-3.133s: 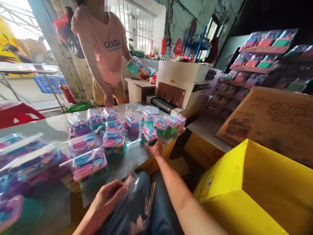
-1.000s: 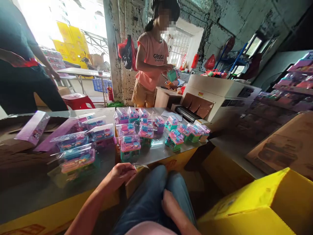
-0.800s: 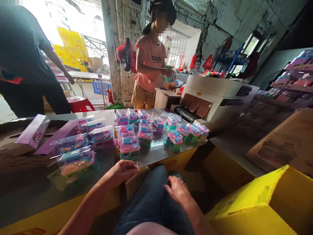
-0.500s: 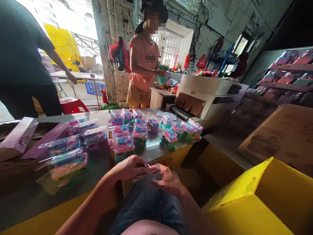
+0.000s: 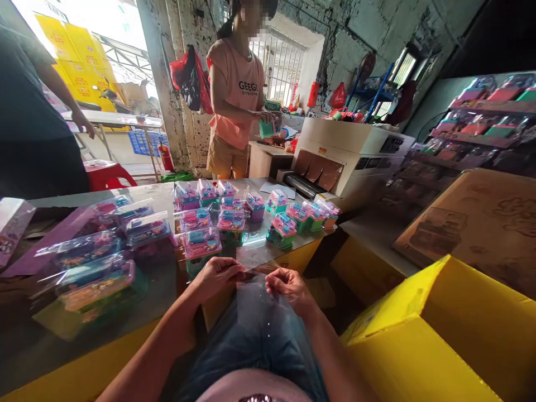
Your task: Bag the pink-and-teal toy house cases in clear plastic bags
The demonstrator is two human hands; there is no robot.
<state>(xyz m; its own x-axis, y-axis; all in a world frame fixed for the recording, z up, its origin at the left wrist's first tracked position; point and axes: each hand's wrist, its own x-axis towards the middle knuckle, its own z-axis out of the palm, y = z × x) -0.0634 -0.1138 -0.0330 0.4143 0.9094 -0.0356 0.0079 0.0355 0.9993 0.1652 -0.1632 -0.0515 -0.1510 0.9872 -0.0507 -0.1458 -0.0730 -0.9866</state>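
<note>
My left hand (image 5: 218, 274) and my right hand (image 5: 290, 286) each pinch the top edge of a clear plastic bag (image 5: 259, 312) that hangs over my lap in jeans. Just beyond my hands is the front edge of a shiny table (image 5: 167, 290). Several small pink, green and purple toy boxes stand on it; the nearest wrapped one (image 5: 200, 244) is by my left hand, and an unwrapped one (image 5: 282, 229) stands a little farther right.
An open yellow carton (image 5: 444, 335) stands at my right. A white machine (image 5: 352, 153) stands past the table's far end. A person in a pink shirt (image 5: 237, 95) handles a toy box there. Another person in dark clothes (image 5: 33, 123) stands at left. Brown cartons (image 5: 473, 223) lie at right.
My right hand came off a toy box on the table, dropped to my lap, then rose to meet my left hand. Both now hold the clear bag spread between them.
</note>
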